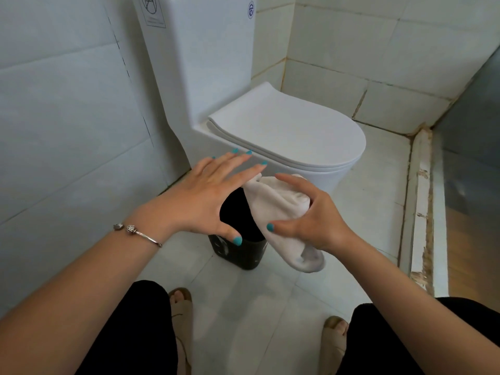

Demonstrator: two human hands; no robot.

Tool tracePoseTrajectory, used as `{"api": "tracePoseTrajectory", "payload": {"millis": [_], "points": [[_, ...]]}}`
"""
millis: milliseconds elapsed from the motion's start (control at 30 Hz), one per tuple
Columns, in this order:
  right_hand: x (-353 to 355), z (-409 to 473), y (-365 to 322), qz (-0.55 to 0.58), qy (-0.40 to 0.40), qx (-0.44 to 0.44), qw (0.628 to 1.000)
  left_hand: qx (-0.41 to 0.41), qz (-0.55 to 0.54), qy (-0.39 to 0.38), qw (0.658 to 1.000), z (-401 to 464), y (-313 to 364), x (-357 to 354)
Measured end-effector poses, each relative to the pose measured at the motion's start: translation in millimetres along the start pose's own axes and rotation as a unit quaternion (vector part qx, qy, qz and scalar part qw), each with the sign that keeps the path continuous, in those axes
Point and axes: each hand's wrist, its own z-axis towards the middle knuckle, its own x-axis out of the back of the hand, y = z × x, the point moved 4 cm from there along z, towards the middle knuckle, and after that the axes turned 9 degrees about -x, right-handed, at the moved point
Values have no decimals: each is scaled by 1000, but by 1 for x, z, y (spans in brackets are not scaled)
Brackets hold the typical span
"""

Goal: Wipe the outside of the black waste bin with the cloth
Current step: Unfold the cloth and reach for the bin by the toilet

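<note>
The black waste bin (240, 253) stands on the floor in front of the toilet, its open top dark and partly hidden by both hands. My right hand (308, 215) grips a bunched white cloth (276, 209) over the bin's right rim, thumb pressed on the cloth's near side; one end of the cloth hangs down beside the bin. My left hand (208, 196) hovers above the bin's left rim with fingers spread straight and thumb pointing down toward the rim, holding nothing.
A white toilet (286, 131) with its lid down stands right behind the bin. White tiled walls close in on the left and back. A raised, worn threshold (422, 201) runs along the right. My knees and sandalled feet are just below the bin.
</note>
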Motion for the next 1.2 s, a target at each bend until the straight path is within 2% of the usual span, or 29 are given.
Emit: {"api": "tracePoseTrajectory", "payload": {"millis": [100,200,300,400,600,733,867,1000,1200], "points": [[7,4,10,-34,12,-9,999,10,-31,43,999,8,-2,-8],[17,0,22,-52,59,-40,996,35,-60,66,995,16,-13,-32],[23,-10,50,0,133,-86,987,51,-90,13,995,16,-15,-86],[23,-20,82,29,166,-128,977,70,-131,-44,988,21,-8,-140],[25,-34,116,40,177,-158,971,84,-163,-91,979,59,3,-196],[30,-35,131,42,178,-166,969,108,-165,-81,977,88,9,-200],[25,-34,147,54,180,-192,963,116,-110,-107,981,99,17,-210],[17,-33,152,58,164,-202,964,123,-63,-98,985,104,19,-219],[19,-37,148,70,157,-202,964,128,-90,-105,982,106,18,-221]]}}
